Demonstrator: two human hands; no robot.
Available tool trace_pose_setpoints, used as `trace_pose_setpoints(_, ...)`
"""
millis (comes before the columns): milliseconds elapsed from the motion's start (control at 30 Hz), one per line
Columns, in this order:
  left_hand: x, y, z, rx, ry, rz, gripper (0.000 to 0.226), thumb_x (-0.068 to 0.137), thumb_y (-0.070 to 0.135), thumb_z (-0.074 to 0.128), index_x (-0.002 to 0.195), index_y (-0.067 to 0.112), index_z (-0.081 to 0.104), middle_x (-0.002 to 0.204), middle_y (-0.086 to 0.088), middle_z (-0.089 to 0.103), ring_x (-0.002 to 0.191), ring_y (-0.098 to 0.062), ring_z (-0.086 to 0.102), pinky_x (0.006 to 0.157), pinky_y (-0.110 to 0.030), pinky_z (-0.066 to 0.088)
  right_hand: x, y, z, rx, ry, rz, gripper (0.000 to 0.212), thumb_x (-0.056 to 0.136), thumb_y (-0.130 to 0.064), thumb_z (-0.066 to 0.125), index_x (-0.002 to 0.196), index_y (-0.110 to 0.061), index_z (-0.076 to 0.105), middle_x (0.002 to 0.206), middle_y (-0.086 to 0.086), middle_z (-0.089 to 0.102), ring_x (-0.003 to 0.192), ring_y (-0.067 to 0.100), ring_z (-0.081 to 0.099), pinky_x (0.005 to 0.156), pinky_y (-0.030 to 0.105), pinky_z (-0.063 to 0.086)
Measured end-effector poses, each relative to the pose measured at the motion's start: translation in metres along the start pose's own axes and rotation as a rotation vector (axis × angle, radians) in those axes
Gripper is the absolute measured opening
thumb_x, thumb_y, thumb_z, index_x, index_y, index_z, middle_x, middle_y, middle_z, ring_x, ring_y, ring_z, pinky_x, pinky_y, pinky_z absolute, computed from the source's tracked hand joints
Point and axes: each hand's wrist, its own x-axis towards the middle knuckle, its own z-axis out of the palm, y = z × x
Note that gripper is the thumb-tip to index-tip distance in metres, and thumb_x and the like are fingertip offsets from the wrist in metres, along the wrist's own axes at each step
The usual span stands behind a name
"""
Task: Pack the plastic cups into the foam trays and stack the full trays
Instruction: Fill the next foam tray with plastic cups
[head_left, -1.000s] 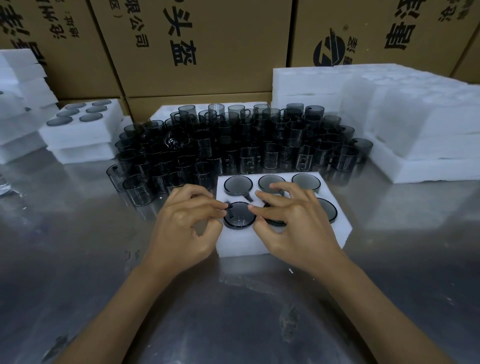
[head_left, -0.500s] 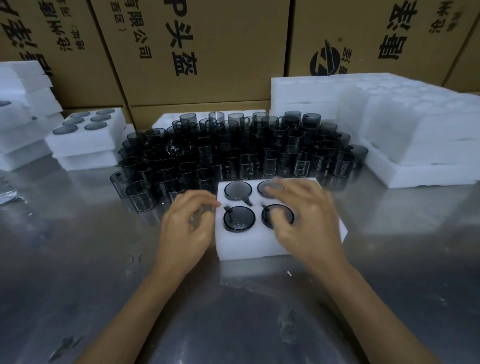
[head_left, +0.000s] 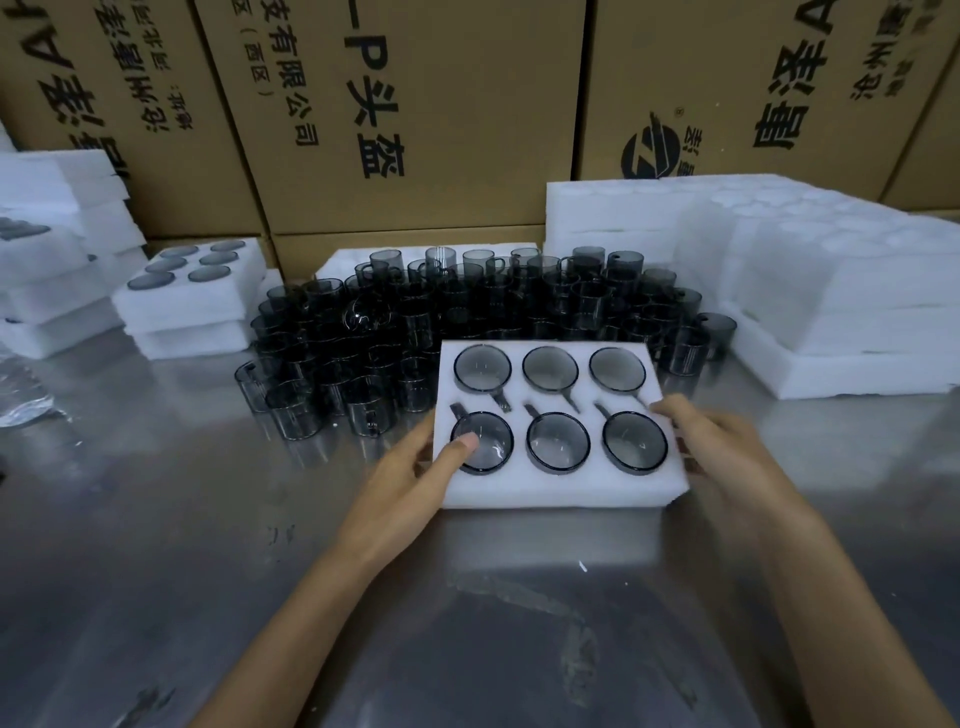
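Both hands, left (head_left: 410, 467) and right (head_left: 727, 447), clasp the full tray's (head_left: 550, 491) ends on the table (head_left: 208, 519) before loose cups (head_left: 467, 312); soft foam could flex, tilting and spilling its six.

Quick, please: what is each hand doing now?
Left hand: grips the white six-cup foam tray, thumb on top.
Right hand: grips its other end.

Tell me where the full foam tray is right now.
The full foam tray sits centre of the head view, gripped between the left hand and right hand, just in front of the loose cups.
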Motion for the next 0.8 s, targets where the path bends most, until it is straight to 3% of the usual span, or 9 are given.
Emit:
trace_pose_setpoints(67,0.003,0.005,-0.002,-0.241,-0.025,0.033,0.043,0.092,0.045,0.06,0.132,0.055,0.048,0.107,0.015,0.072,0.081,-0.014,0.072,0.052,-0.023,0.051,-0.002,-0.002,0.001,0.117,-0.04,-0.06,0.025,0.088,-0.029,0.064,0.07,-0.022,0.079,0.07,-0.003,0.074,0.059,0.009,0.067,0.05,0.021,0.053)
trace_pose_setpoints(133,0.008,0.009,-0.006,-0.431,0.003,0.028,0.049,0.089,0.035,0.064,0.136,0.044,0.051,0.112,0.006,0.072,0.082,-0.023,0.073,0.05,-0.032,0.055,-0.003,-0.006,0.006,0.24,-0.059,-0.09,0.019,0.089,-0.032,0.066,0.085,-0.022,0.081,0.082,-0.001,0.078,0.071,0.01,0.072,0.057,0.022,0.056)
trace_pose_setpoints(200,0.016,0.016,-0.012,-0.589,0.085,-0.021,0.036,0.091,0.027,0.065,0.127,0.03,0.062,0.114,-0.002,0.072,0.09,-0.026,0.073,0.057,-0.036,0.06,0.002,-0.01,0.011,0.414,-0.059,-0.109,0.022,0.091,-0.036,0.065,0.099,-0.022,0.08,0.099,0.002,0.078,0.09,0.016,0.073,0.073,0.03,0.057)
trace_pose_setpoints(267,0.029,0.022,-0.023,-0.759,0.173,-0.104,0.02,0.094,0.02,0.062,0.113,0.019,0.069,0.116,-0.008,0.071,0.094,-0.026,0.073,0.058,-0.034,0.061,0.006,-0.008,0.021,0.464,-0.022,-0.139,0.023,0.095,-0.035,0.061,0.107,-0.023,0.077,0.108,0.002,0.075,0.095,0.017,0.069,0.072,0.033,0.055)
trace_pose_setpoints(367,0.059,0.036,-0.048,-0.975,0.234,-0.115,0.021,0.095,0.022,0.062,0.114,0.016,0.065,0.118,-0.009,0.071,0.102,-0.025,0.071,0.066,-0.033,0.061,0.008,0.012,0.054,0.161,-0.033,-0.244,0.023,0.102,-0.023,0.051,0.103,-0.03,0.073,0.111,-0.005,0.071,0.083,0.008,0.066,0.058,0.018,0.051)
trace_pose_setpoints(433,0.087,0.048,-0.07,-1.079,0.332,-0.056,0.029,0.094,0.024,0.063,0.122,0.017,0.062,0.119,-0.007,0.071,0.105,-0.024,0.07,0.069,-0.034,0.06,0.013,0.023,0.079,-0.003,-0.102,-0.297,0.026,0.101,-0.014,0.051,0.095,-0.026,0.073,0.109,0.002,0.07,0.081,0.004,0.063,0.066,0.01,0.049)
trace_pose_setpoints(567,0.145,0.066,-0.117,-1.164,0.763,-0.035,0.061,0.09,0.019,0.068,0.141,0.015,0.035,0.141,-0.009,0.048,0.115,-0.025,0.059,0.072,-0.043,0.062,0.038,0.028,0.103,-0.295,-0.085,-0.295,0.023,0.099,-0.029,0.053,0.091,-0.029,0.074,0.104,-0.009,0.07,0.094,0.007,0.063,0.093,0.035,0.049)
trace_pose_setpoints(700,0.186,0.059,-0.162,-1.294,1.081,-0.116,0.08,0.088,0.027,0.07,0.146,0.024,0.016,0.153,-0.008,0.016,0.106,-0.03,0.051,0.08,-0.045,0.06,0.049,0.035,0.103,-0.481,0.031,-0.326,0.035,0.098,-0.047,0.046,0.082,-0.029,0.07,0.085,-0.019,0.068,0.073,-0.007,0.057,0.069,0.025,0.042)
trace_pose_setpoints(800,0.205,0.042,-0.185,-1.204,1.098,-0.146,0.087,0.093,0.041,0.062,0.154,0.031,0.002,0.161,-0.001,0.008,0.128,-0.028,0.051,0.092,-0.036,0.051,0.053,0.035,0.105,-0.515,0.074,-0.34,0.039,0.098,-0.049,0.046,0.077,-0.026,0.069,0.078,-0.018,0.066,0.067,-0.009,0.055,0.061,0.02,0.034)
